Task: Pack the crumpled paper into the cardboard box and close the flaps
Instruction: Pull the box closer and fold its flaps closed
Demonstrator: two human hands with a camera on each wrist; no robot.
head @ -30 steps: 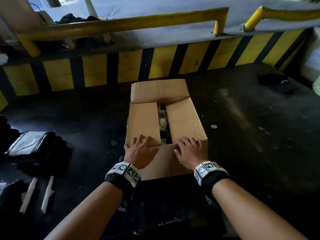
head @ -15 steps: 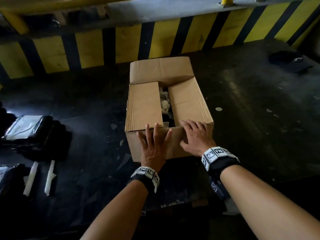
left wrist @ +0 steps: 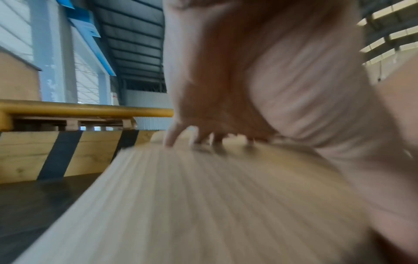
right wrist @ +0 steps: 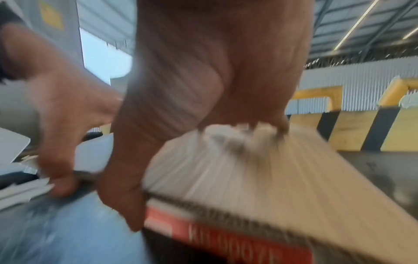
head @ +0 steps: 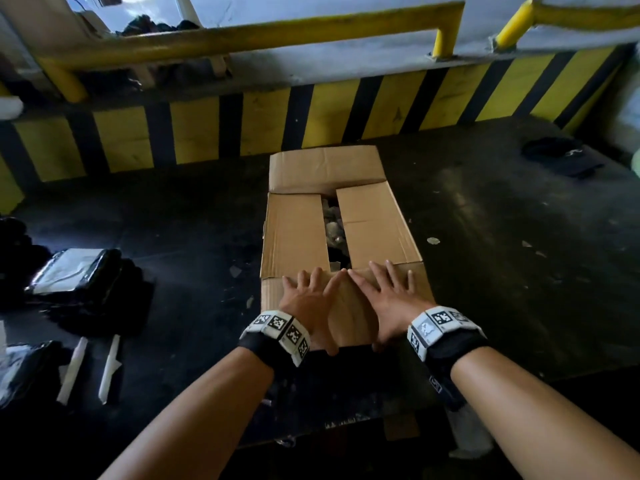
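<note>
brown cardboard box (head: 374,223), side flaps folded; crumpled paper (head: 334,226) inside

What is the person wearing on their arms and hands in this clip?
Bare forearms, no sleeves or gloves. The left hand and right hand each have a black wrist strap carrying white blocks printed with black-and-white square markers: left band, right band.

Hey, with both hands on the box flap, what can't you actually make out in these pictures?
- Crumpled paper: head view, only a sliver shows through the gap between the side flaps; how full the box is stays hidden.
- Left hand fingertips: left wrist view, motion blur.
- Red print on the near flap: right wrist view, blurred and cut off by the bottom edge.
- Right hand palm contact: covered by the hand itself.
</note>
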